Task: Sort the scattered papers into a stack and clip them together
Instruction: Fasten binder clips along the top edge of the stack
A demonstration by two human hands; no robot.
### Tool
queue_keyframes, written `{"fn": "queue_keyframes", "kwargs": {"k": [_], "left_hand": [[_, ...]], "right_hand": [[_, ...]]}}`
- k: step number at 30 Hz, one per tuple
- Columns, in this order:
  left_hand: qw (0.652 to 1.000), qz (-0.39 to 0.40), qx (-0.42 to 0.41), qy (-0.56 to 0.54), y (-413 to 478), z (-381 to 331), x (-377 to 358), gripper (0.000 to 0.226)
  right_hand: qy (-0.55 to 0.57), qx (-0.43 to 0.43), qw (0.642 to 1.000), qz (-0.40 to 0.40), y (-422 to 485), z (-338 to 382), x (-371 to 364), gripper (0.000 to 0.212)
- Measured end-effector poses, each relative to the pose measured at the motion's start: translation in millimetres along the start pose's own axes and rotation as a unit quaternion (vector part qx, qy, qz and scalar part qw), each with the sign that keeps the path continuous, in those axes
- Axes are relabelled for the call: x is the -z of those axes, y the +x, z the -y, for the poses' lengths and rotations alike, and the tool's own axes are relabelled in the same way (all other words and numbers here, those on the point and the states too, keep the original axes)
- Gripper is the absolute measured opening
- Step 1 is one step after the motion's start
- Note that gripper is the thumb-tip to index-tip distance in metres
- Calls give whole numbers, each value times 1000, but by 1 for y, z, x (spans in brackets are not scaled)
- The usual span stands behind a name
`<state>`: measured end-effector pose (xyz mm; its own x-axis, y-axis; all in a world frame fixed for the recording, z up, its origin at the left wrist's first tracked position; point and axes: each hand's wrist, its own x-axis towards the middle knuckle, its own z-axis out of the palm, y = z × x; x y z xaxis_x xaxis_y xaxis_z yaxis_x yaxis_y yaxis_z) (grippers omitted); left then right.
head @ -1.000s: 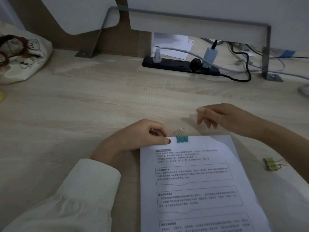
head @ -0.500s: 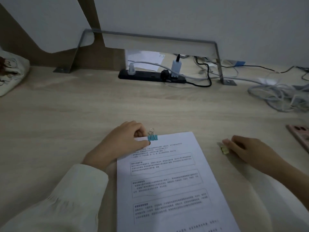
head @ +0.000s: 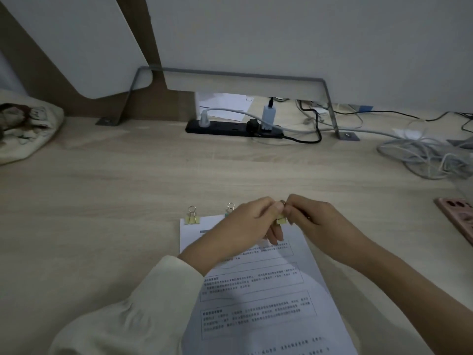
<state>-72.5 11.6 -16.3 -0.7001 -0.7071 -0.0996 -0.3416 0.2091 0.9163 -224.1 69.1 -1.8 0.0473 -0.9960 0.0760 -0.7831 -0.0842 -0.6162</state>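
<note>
A stack of printed white papers [head: 258,298] lies on the wooden desk in front of me. A yellow binder clip [head: 192,218] sits on its top left corner. A blue clip [head: 229,209] is on the top edge, mostly hidden behind my left hand [head: 245,226]. Both hands meet over the top right corner of the stack. My right hand [head: 311,216] pinches a second yellow binder clip [head: 281,221] at that corner, and the fingers of my left hand hold the same clip from the other side.
A black power strip [head: 230,129] with plugs and cables lies at the back under a metal bracket. Tangled grey cables [head: 425,155] lie at the right, a pink object [head: 458,213] at the right edge, a cloth bag [head: 23,131] at the far left.
A yellow clip now sits on the stack's top left corner. My right hand came back from the desk at the right, and both hands now hold another yellow clip at the top right corner.
</note>
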Motion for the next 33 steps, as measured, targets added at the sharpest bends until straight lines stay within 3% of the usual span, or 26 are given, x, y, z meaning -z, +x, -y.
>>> {"fn": "queue_keyframes", "kwargs": {"k": [5,9,12,17,21,23,25,26,28,29,33], "left_hand": [[997,-24,-11,-66,4,2,-3,25],[993,-17,24,-113,10,1,-9,25],[994,-30,30,-98,13,3,-11,35],[995,-58,-9,-84,14,8,-10,35],[996,-46,-16,-75,17,12,-7,32],[996,-41,-8,-76,19,12,-3,31],[998,-65,-7,18,23,17,1,31],[985,-91,-17,148,25,21,4,31],[919,-101,-29,379,30,28,5,34],[898,-86,-18,432,33,31,4,37],[895,-30,25,445,46,29,6,51]], "right_hand": [[87,-33,995,-23,5,-15,-2,33],[144,-35,989,-14,9,-17,-8,33],[169,-22,985,10,12,-11,-9,31],[165,-72,983,-28,19,-20,-9,34],[230,-78,969,40,23,-20,-7,54],[255,-80,963,44,25,-19,-5,49],[261,-78,962,29,30,-22,-3,41],[250,-74,965,19,33,-26,-1,40],[178,-68,982,-6,40,-35,1,42],[133,-67,989,-14,43,-40,2,42],[11,-47,999,-1,52,-53,7,41]]}}
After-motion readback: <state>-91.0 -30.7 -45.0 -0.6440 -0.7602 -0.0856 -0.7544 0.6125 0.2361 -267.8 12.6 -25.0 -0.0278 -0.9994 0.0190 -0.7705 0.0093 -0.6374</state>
